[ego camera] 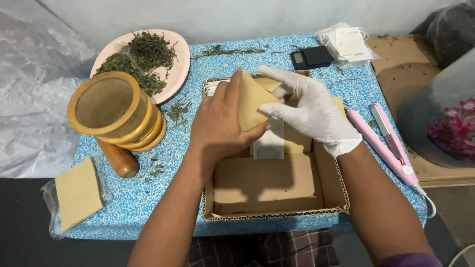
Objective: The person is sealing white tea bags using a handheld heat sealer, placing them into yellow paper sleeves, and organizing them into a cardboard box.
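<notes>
- Bare left hand (217, 123) pinching tan pouch (251, 106) by its near edge, above the box (277, 198).
- Gloved right hand (309, 111) closed lightly on pouch's right side, white sachet (269, 141) hanging below.
- Best kept: pouch mouth spread, sachet slid in straight, no creasing.
- Pink sealer (383, 143) lying right on worktop (148, 198).

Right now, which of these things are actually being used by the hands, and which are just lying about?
In use:
- bare left hand and white-gloved right hand, both gripping the tan paper envelope
- white sachet hanging below it
- shallow cardboard tray underneath

Lying about:
- pink plate of dried green herbs
- round wooden mortar
- pink hair straightener
- small black scale
- stack of white sachets
</notes>
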